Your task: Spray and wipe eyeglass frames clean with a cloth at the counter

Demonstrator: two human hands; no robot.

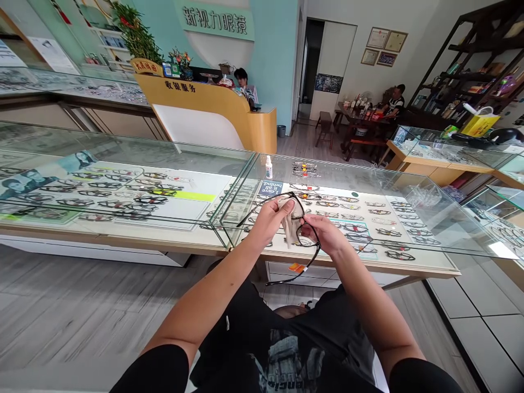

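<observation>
Two hands work a pair of black glasses [301, 232] just above the glass counter [368, 180], near its front edge. The left hand [272, 218] presses a pale cloth [290, 221] over one lens, fingers [286, 207] pinching cloth and rim together; the right hand [325, 234] pinches the frame beside the other lens. Wiping looks under way, one lens covered, the other bare. A small spray bottle [268, 167] stands on the counter beyond the glasses.

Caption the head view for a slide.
Left hand rubs cloth on black glasses held by right hand.
</observation>
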